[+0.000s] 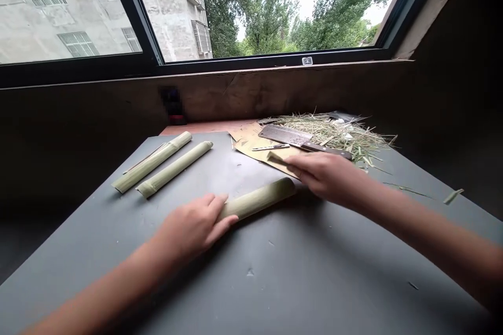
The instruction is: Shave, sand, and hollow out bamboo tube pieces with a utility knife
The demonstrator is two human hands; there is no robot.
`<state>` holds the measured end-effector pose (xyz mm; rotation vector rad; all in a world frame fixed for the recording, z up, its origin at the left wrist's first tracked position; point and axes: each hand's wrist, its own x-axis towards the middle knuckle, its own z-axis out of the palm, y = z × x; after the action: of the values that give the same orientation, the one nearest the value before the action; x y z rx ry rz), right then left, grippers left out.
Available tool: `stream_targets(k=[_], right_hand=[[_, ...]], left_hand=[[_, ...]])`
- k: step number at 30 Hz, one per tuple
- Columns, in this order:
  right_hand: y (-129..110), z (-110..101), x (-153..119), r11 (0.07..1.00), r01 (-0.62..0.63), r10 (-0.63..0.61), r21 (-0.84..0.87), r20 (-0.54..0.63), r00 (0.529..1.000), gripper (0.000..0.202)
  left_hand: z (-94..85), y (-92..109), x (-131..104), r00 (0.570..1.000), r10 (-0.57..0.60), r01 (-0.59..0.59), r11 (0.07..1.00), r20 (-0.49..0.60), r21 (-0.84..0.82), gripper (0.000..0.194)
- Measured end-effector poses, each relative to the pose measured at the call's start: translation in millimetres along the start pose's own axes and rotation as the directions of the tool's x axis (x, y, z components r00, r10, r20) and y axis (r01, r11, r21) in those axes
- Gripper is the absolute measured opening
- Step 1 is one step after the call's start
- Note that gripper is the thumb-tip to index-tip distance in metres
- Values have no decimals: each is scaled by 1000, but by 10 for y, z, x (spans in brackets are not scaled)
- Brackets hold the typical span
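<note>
A split length of green bamboo [259,200] lies on the grey table, its rounded side up. My left hand [200,222] is closed around its near left end, with the thumb along the front. Above the far right end, my right hand [318,170] pinches a short flat strip of bamboo [276,157], which sticks out to the left. Just beyond that hand lies a cleaver [285,135] with a dark wooden handle, and beside it a slim pen-like tool [271,147]. Both rest on a sheet of brown cardboard [251,131].
Two more bamboo pieces [153,162] [176,169] lie at the back left of the grey table [251,282]. A heap of thin bamboo shavings [338,131] covers the back right corner. Loose slivers [454,196] lie near the right edge. A window [271,57] stands behind the table.
</note>
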<state>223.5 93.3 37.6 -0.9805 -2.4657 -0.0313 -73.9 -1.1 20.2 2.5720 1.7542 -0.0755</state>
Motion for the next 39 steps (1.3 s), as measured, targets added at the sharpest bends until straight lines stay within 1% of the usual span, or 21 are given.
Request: stream_targets(k=[2,4,6,8,11,13,14,15,17,20,22,24,26,27,28,30,32,34,36,38,39], right_hand=[[-165,129,26,999,35,-39,36,115,993,27],[-244,230,17,997,29,-42,73,179,983,31],[-244,290,-3,995,6,-28,103,216,976,35],[-185,306,-16,995,-35,14,93,212,977,36],[-31,248,-15,990,-139,134,21,158,978,37],[82,160,-9,972,-234,233,0,108,967,40],[133,105,-8,958,-287,284,15,103,953,41],[177,46,-11,940,-338,331,49,119,936,42],[241,-73,-33,897,-413,379,157,207,902,42],[274,-204,-116,822,-472,348,317,377,859,40],[265,-227,-193,788,-501,317,358,461,829,35],[237,-193,-265,776,-506,256,377,546,798,28],[189,-119,-316,775,-484,162,407,613,774,17],[158,-77,-332,775,-466,121,427,625,772,11],[125,-38,-343,777,-446,90,444,623,777,7],[63,16,-355,782,-413,72,468,589,805,9],[24,29,-362,772,-413,84,484,566,820,13],[20,15,-369,732,-470,163,494,542,824,17],[48,6,-376,681,-525,267,511,494,827,20],[88,24,-388,646,-544,328,536,448,832,23],[106,44,-399,639,-542,335,546,437,835,24]], left_hand=[[83,22,-32,997,57,-51,992,-52,118,44],[144,31,-49,986,134,-115,976,-95,186,42],[176,21,-47,976,170,-143,972,-138,185,41],[186,-5,-32,968,183,-154,973,-174,169,41],[189,-59,-5,951,208,-180,974,-227,136,39],[201,-108,18,922,252,-213,964,-294,159,39],[212,-140,33,903,278,-229,956,-327,181,40],[224,-179,52,884,304,-244,948,-355,203,41],[252,-277,99,856,340,-271,937,-390,222,42],[281,-447,184,828,381,-322,924,-411,208,42],[284,-543,236,814,406,-358,914,-415,192,40],[274,-609,269,808,425,-387,905,-408,177,35],[255,-645,276,818,434,-406,901,-378,155,31],[243,-651,273,826,435,-409,900,-359,149,32],[231,-646,267,834,432,-406,902,-344,150,34],[209,-586,259,836,434,-396,901,-337,178,40],[196,-443,277,825,449,-399,893,-342,209,46],[200,-233,341,825,456,-409,889,-334,204,50],[220,-25,456,832,431,-394,902,-349,176,55],[243,102,607,833,396,-368,918,-386,148,52],[252,122,685,831,388,-363,921,-399,138,48]])
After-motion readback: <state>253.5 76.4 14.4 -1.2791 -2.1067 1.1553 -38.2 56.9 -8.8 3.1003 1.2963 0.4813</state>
